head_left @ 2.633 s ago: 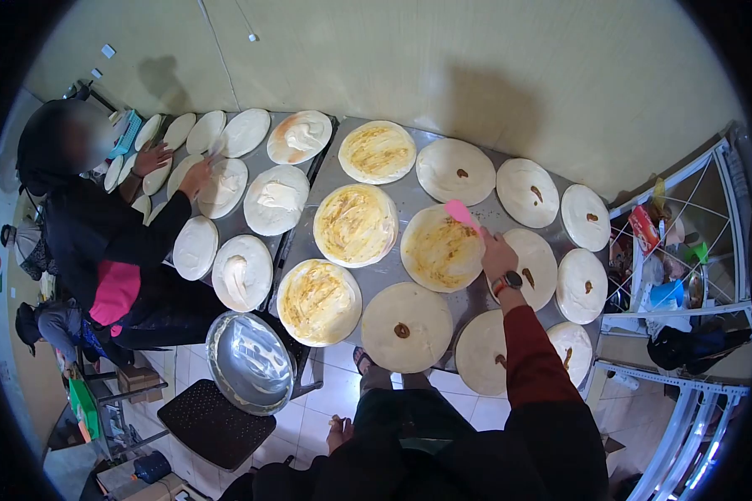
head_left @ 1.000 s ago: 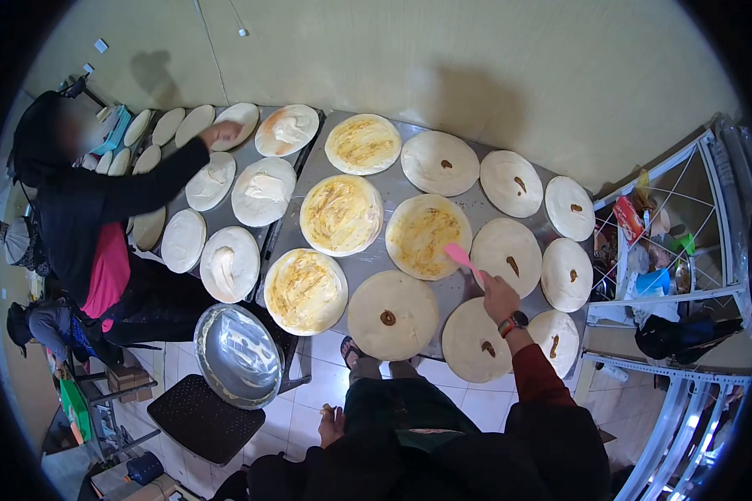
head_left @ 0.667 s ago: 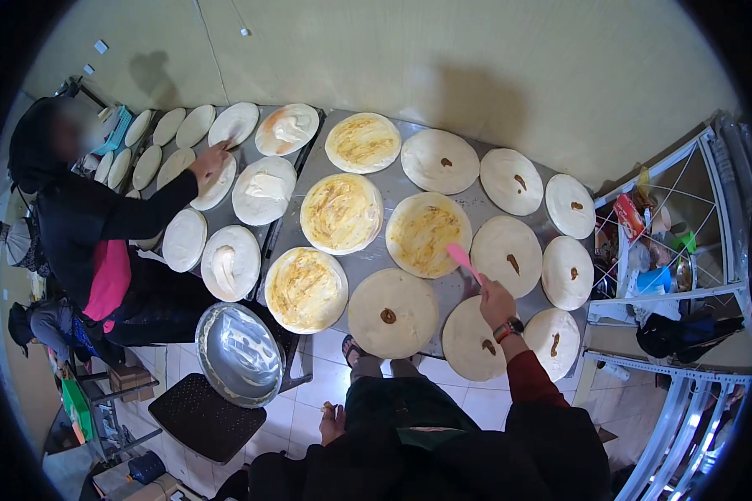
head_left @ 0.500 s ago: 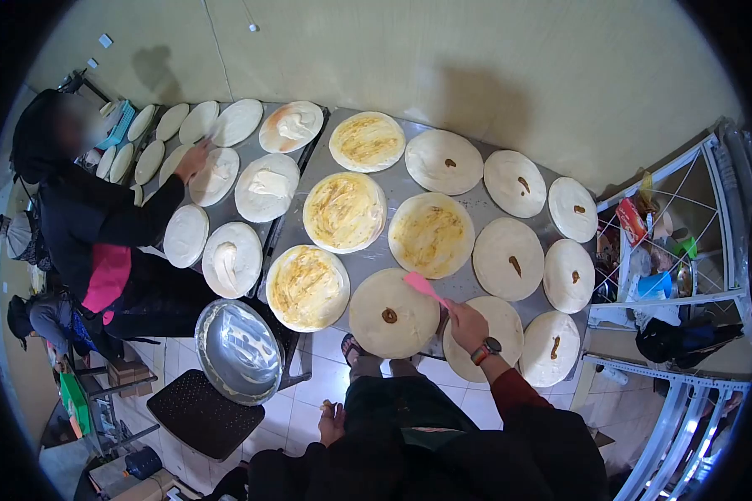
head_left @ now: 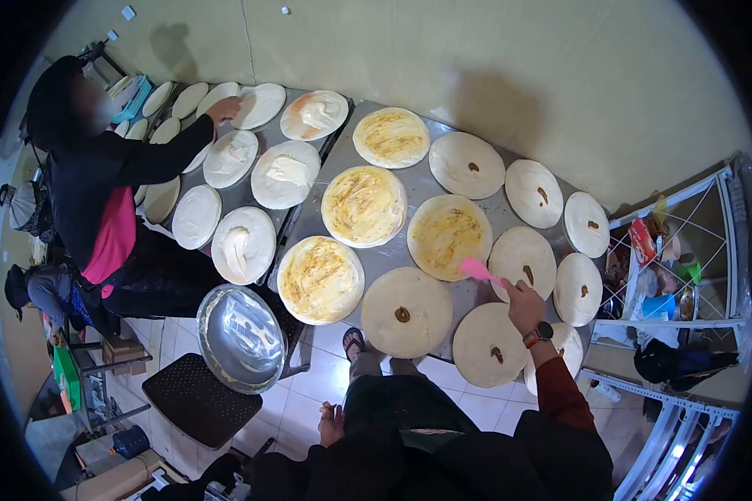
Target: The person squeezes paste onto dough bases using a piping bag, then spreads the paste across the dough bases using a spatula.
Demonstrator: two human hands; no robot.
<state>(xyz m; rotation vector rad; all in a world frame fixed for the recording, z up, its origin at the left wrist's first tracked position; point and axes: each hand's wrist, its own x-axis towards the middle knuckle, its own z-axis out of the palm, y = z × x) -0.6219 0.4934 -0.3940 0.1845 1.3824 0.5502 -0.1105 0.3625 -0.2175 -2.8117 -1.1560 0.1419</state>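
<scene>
My right hand (head_left: 525, 307) is closed around the handle of a pink spatula (head_left: 478, 269). Its blade shows over the lower right edge of a dough round (head_left: 447, 234) smeared with yellow-brown paste; whether they touch I cannot tell. Below the hand lies a dough round (head_left: 476, 338) bearing a brown dab of paste. Left of it, another pale round (head_left: 405, 330) has a brown swirl at its middle. Low by my lap, my left hand (head_left: 332, 426) has its fingers curled; what they hold, if anything, is too small to name.
Several dough rounds cover the metal table (head_left: 374, 260). At left, a co-worker's hand (head_left: 224, 110) reaches over rounds topped with white cream. A large metal bowl (head_left: 242, 371) with white smears stands beside a black perforated stool (head_left: 196, 409). A white shelf rack (head_left: 685, 326) stands right.
My right hand has moved right and slightly away with the spatula, uncovering the brown dab on the near round. The co-worker's hand has moved farther back. The whole view has shifted a little.
</scene>
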